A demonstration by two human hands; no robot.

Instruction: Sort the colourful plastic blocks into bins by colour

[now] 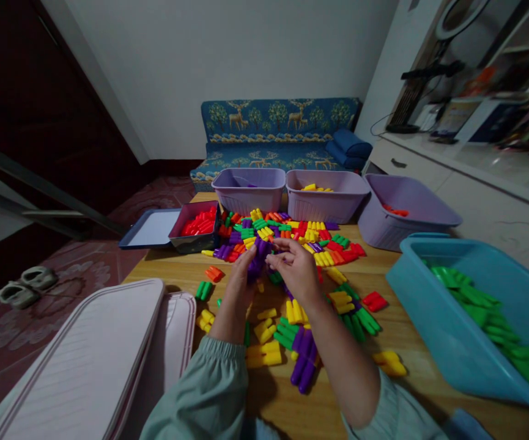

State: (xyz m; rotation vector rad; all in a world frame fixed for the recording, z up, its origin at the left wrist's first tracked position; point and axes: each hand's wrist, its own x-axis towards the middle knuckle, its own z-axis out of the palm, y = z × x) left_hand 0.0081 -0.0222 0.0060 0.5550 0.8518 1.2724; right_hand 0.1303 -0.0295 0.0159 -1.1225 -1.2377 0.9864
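Note:
My left hand [240,280] is closed around a small stack of purple plastic building blocks [258,258], shaped like joined rounded pegs. From the right, my right hand [295,267] meets the same stack, thumb and fingertips pinched at its edge; exactly what lies between those fingertips is partly hidden. Below my wrists lie a joined green and purple block piece [304,357] and yellow blocks [264,354]. Beyond the hands spreads a pile of mixed red, green, yellow, orange and purple blocks [287,227].
A lilac bin [250,198], another with yellow blocks [326,208] and a third with red-orange ones [402,229] line the back. At right stands a blue tub [447,348] of green blocks. A box of red blocks [195,244] and white lids [85,360] are at left.

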